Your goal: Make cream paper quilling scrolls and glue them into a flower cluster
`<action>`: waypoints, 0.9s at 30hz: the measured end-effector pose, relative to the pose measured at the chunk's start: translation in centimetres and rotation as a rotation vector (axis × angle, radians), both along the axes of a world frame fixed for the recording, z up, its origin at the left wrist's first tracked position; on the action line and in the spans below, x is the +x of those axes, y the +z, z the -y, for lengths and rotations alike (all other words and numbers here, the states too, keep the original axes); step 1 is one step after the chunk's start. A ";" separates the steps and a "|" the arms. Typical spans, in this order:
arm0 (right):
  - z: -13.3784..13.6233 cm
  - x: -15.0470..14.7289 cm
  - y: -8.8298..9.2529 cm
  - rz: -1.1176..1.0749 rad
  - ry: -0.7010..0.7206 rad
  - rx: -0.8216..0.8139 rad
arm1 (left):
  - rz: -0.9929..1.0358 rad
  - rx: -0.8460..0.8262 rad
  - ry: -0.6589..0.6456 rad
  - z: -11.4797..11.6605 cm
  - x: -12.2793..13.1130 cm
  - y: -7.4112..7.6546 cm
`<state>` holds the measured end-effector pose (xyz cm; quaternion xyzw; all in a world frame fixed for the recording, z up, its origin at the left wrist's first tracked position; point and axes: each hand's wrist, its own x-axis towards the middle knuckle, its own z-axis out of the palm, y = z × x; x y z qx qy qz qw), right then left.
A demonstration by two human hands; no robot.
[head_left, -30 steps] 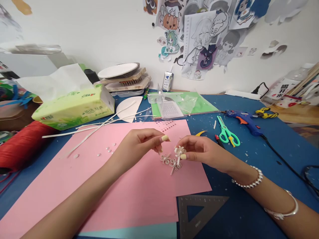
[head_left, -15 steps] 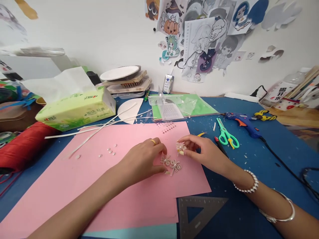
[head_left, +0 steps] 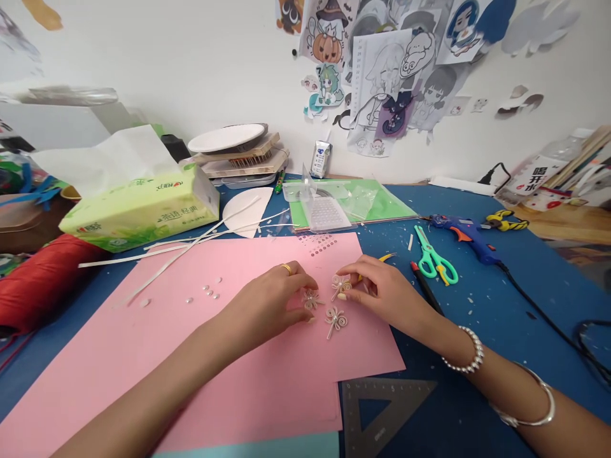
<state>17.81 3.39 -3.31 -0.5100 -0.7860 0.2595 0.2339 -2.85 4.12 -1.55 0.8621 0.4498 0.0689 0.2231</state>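
Note:
Three small cream coiled ornaments, each with a pearl-like bead at its centre, are close together over the pink sheet [head_left: 267,381]. My left hand [head_left: 270,296] has its thumb and fingers closed round the left coiled ornament [head_left: 311,299]. Between the thumb and fingertips of my right hand [head_left: 382,286] is the upper-right coiled ornament [head_left: 341,285]. Just below the two hands, the third coiled ornament [head_left: 337,319] lies on the sheet, untouched. Several loose pearl beads [head_left: 209,291] are scattered on the pink sheet, left of my left hand.
Green scissors [head_left: 434,257], a blue glue gun [head_left: 465,235], yellow-black pliers [head_left: 508,220] and a black pen [head_left: 424,286] lie to the right. A triangle ruler [head_left: 382,407] is in front. Behind are white strips [head_left: 191,245], a tissue pack [head_left: 143,210] and a red thread spool [head_left: 41,286].
My left hand has shifted left with its ornament, parting it from the lower one. The right hand's ornament has moved slightly left and down. The lower ornament stays put.

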 end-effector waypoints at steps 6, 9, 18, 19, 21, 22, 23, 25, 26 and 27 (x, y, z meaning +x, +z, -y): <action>-0.1 -0.5 -0.4 0.015 0.047 -0.003 | 0.048 -0.014 -0.056 -0.1 0.3 0.1; 0.0 -0.7 -0.5 0.026 0.075 0.002 | 0.050 -0.030 -0.043 0.1 0.4 0.3; 0.1 -0.9 -0.4 0.043 0.100 -0.004 | 0.070 -0.027 -0.005 0.1 0.5 0.1; 0.1 -0.9 -0.3 0.045 0.100 -0.003 | 0.073 -0.028 -0.003 0.2 0.5 0.1; 0.1 -0.9 -0.3 0.046 0.105 0.000 | 0.073 -0.030 -0.002 0.2 0.5 0.1; 0.2 -1.0 -0.3 0.047 0.111 0.005 | 0.077 -0.026 -0.004 0.3 0.5 0.1; 0.2 -1.0 -0.3 0.050 0.119 0.011 | 0.083 -0.019 -0.007 0.3 0.5 0.0; 0.2 -1.1 -0.3 0.056 0.135 0.024 | 0.107 -0.001 -0.020 0.3 0.4 -0.1; 0.2 -1.1 -0.4 0.058 0.141 0.027 | 0.119 0.005 -0.030 0.3 0.4 -0.2; 0.2 -1.1 -0.4 0.058 0.145 0.027 | 0.128 0.008 -0.037 0.3 0.4 -0.2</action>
